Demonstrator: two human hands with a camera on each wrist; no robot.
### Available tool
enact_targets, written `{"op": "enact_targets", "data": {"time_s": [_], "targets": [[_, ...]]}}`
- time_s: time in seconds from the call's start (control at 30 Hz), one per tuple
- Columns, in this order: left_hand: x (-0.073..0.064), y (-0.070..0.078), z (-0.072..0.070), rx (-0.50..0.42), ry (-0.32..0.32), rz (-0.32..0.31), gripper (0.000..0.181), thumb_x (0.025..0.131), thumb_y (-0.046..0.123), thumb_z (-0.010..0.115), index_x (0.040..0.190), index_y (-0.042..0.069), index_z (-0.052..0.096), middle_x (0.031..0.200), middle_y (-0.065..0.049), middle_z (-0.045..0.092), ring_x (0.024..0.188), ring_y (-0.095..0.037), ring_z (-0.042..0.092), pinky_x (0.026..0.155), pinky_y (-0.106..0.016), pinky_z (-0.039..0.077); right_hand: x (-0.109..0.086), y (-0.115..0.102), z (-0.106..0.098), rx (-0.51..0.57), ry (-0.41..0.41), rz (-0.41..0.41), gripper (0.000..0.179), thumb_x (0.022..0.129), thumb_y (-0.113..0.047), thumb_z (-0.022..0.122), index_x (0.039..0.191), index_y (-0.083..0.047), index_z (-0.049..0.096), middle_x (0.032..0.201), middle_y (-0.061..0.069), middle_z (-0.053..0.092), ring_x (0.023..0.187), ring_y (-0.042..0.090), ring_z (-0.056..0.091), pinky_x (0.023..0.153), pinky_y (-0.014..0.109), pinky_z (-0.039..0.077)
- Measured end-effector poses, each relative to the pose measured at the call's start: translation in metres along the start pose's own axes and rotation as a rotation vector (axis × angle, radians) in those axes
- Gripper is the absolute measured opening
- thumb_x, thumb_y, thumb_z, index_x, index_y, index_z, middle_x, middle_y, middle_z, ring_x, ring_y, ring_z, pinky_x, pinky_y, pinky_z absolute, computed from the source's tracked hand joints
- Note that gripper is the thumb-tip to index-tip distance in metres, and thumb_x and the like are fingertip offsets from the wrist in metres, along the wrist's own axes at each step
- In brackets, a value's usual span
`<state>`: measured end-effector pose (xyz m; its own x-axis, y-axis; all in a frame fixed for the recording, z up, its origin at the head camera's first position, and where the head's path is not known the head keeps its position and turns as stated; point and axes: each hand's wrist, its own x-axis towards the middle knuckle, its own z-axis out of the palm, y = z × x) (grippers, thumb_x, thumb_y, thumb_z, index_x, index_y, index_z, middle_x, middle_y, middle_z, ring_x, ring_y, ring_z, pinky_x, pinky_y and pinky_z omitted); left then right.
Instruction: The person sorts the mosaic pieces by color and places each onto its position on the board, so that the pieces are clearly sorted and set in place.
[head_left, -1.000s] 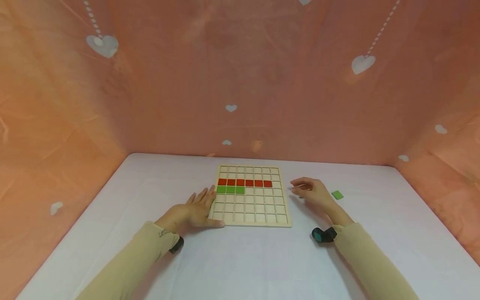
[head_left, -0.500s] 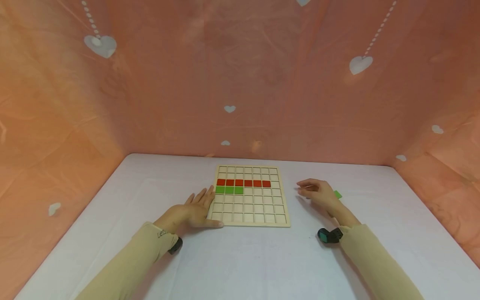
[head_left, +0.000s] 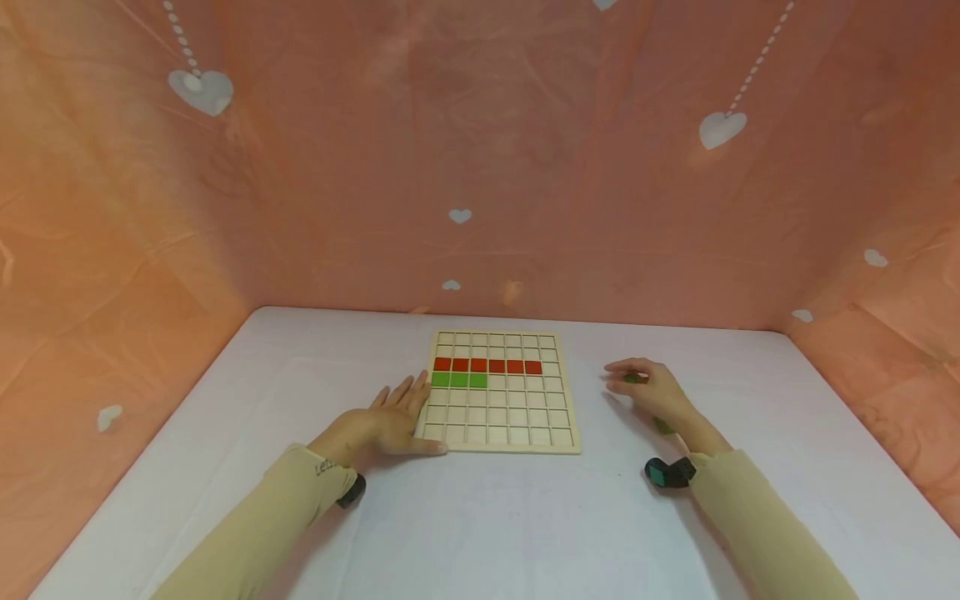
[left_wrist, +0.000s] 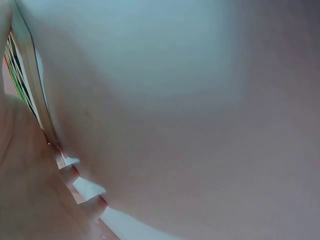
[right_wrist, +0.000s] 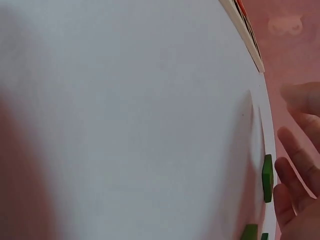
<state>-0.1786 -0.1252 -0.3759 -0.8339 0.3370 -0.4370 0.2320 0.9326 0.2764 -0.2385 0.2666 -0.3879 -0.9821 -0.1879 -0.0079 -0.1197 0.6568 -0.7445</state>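
Note:
A pale wooden grid board (head_left: 517, 421) lies flat, with a row of several red tiles (head_left: 497, 367) above a row of 3 green tiles (head_left: 460, 380). My left hand (head_left: 393, 421) rests against the board's left side, fingers spread, thumb along its near edge. To the right of the board, my right hand (head_left: 652, 396) hovers over the table with fingers loosely bent and nothing visible in them. Beneath it lie loose green tiles, one green tile (head_left: 636, 378) near the fingers and another green tile (right_wrist: 249, 233) low in the right wrist view. The hand partly hides them.
A white cloth covers the table (head_left: 517, 525). Peach fabric (head_left: 480, 167) with pale hearts hangs behind and at both sides. Each wrist wears a small black camera (head_left: 670, 472).
My right hand has moved right, away from the board, and now covers the green tile that showed beside it. Other green tiles show under it. The left hand stays on the board.

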Motion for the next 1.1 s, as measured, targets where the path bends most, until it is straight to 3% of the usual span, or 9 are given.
{"op": "enact_targets", "data": {"time_s": [0.2, 0.43, 0.57, 0.73, 0.83, 0.97, 1.1], "targets": [[0.006, -0.005, 0.005, 0.001, 0.020, 0.006, 0.104, 0.087, 0.061, 0.056, 0.153, 0.000, 0.003, 0.162, -0.013, -0.009, 0.149, -0.032, -0.005, 0.119, -0.052, 0.002, 0.000, 0.004, -0.004, 0.013, -0.014, 0.011, 0.041, 0.088, -0.024, 0.069, 0.122, -0.002, 0.063, 0.129, 0.023, 0.056, 0.125, 0.039, 0.044, 0.103, 0.057, 0.035], [0.006, -0.006, 0.004, 0.010, 0.019, 0.005, 0.105, 0.087, 0.062, 0.056, 0.153, 0.000, 0.004, 0.161, -0.013, -0.009, 0.149, -0.033, -0.005, 0.119, -0.053, 0.002, -0.002, 0.002, -0.007, 0.023, -0.041, 0.043, 0.044, 0.088, -0.022, 0.069, 0.126, -0.001, 0.060, 0.141, 0.025, 0.045, 0.134, 0.045, 0.036, 0.108, 0.061, 0.028], [0.006, -0.007, 0.004, 0.010, 0.018, 0.009, 0.105, 0.087, 0.062, 0.055, 0.153, 0.000, 0.003, 0.161, -0.013, -0.010, 0.149, -0.033, -0.005, 0.119, -0.054, 0.002, -0.002, 0.003, -0.007, 0.022, -0.054, 0.058, 0.046, 0.088, -0.019, 0.068, 0.128, 0.000, 0.058, 0.143, 0.027, 0.043, 0.133, 0.048, 0.036, 0.107, 0.062, 0.031], [0.003, -0.005, 0.002, 0.002, 0.012, 0.016, 0.105, 0.087, 0.062, 0.055, 0.153, -0.001, 0.003, 0.161, -0.014, -0.010, 0.149, -0.033, -0.006, 0.119, -0.054, 0.002, -0.003, 0.004, -0.007, 0.014, -0.066, 0.072, 0.045, 0.088, -0.014, 0.067, 0.130, 0.000, 0.057, 0.140, 0.027, 0.046, 0.125, 0.044, 0.046, 0.088, 0.043, 0.048], [-0.001, -0.003, -0.001, 0.002, -0.009, 0.013, 0.106, 0.087, 0.063, 0.055, 0.153, -0.001, 0.002, 0.161, -0.014, -0.011, 0.149, -0.033, -0.007, 0.119, -0.054, 0.001, -0.005, 0.005, -0.007, 0.006, -0.069, 0.054, 0.043, 0.088, -0.010, 0.066, 0.128, 0.002, 0.057, 0.134, 0.028, 0.051, 0.119, 0.041, 0.051, 0.077, 0.030, 0.047], [-0.005, 0.001, -0.005, -0.007, -0.026, 0.015, 0.105, 0.087, 0.062, 0.054, 0.152, -0.002, 0.002, 0.161, -0.015, -0.011, 0.148, -0.034, -0.006, 0.118, -0.055, 0.001, -0.006, 0.006, -0.008, 0.000, -0.060, 0.040, 0.040, 0.087, -0.007, 0.065, 0.125, 0.003, 0.059, 0.127, 0.028, 0.056, 0.113, 0.038, 0.054, 0.076, 0.026, 0.044], [-0.007, 0.003, -0.006, -0.016, -0.017, 0.015, 0.104, 0.088, 0.060, 0.056, 0.152, -0.003, 0.004, 0.161, -0.016, -0.008, 0.148, -0.035, -0.003, 0.118, -0.055, 0.003, -0.007, 0.007, -0.008, 0.014, -0.056, 0.055, 0.040, 0.087, -0.007, 0.065, 0.125, 0.003, 0.059, 0.123, 0.026, 0.056, 0.103, 0.031, 0.052, 0.067, 0.024, 0.045]]}}
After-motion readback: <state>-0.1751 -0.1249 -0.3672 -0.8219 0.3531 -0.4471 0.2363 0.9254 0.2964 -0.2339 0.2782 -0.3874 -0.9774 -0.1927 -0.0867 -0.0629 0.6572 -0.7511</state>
